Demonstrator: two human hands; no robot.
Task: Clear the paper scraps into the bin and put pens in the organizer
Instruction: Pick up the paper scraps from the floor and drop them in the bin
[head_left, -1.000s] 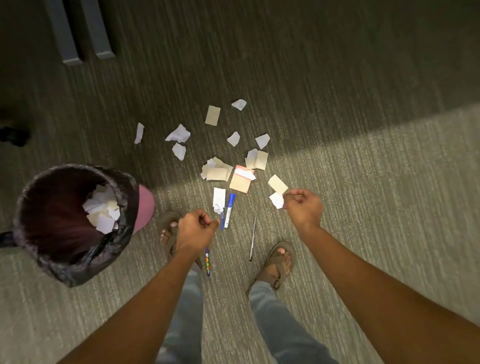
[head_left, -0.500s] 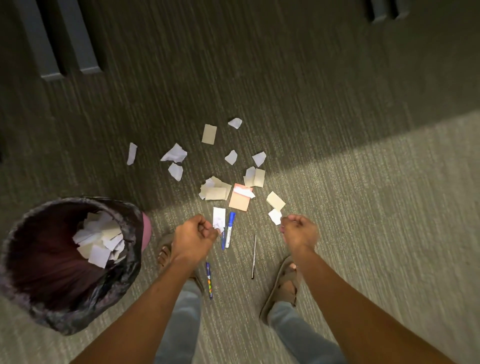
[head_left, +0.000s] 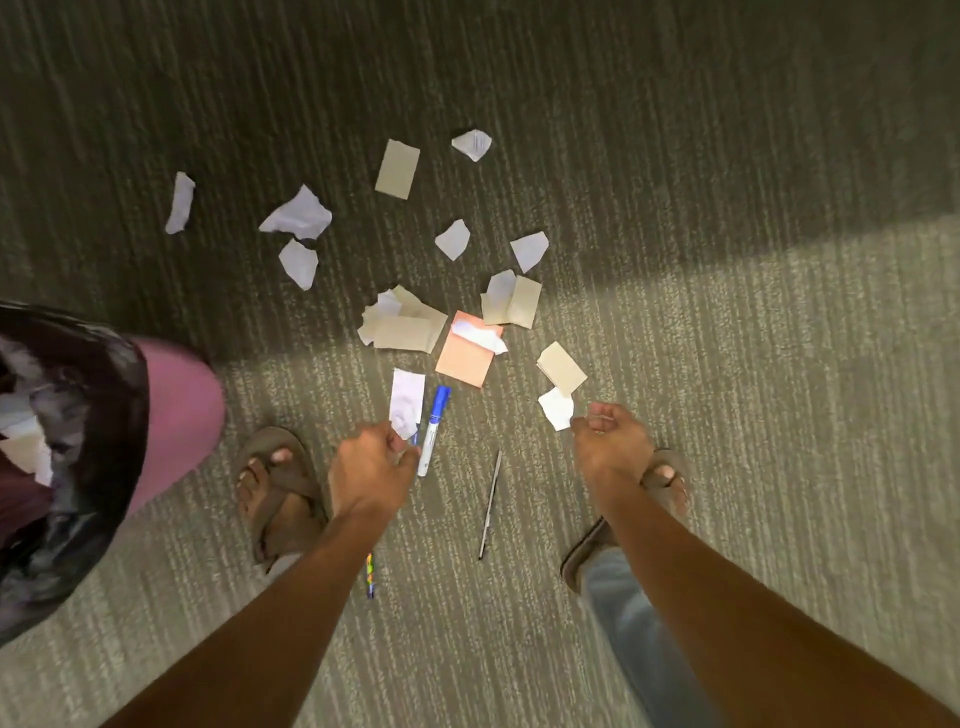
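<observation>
Pink bin with black liner at left, scraps inside. Torn white and tan paper scraps litter carpet ahead. Blue marker, thin pen between feet. Left hand pinching white scrap; right hand loosely curled, grip unclear.

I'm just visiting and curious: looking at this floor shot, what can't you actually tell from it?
- Bin, head view: cut off by the left edge; how full it is stays unknown.
- Organizer: nowhere in view.
- Left hand: fingers curled at a white scrap; grip unclear.
- Right hand: curled, contents hidden.
- Striped pen: mostly hidden by the left forearm.
- Writing on the scraps: too small.
</observation>
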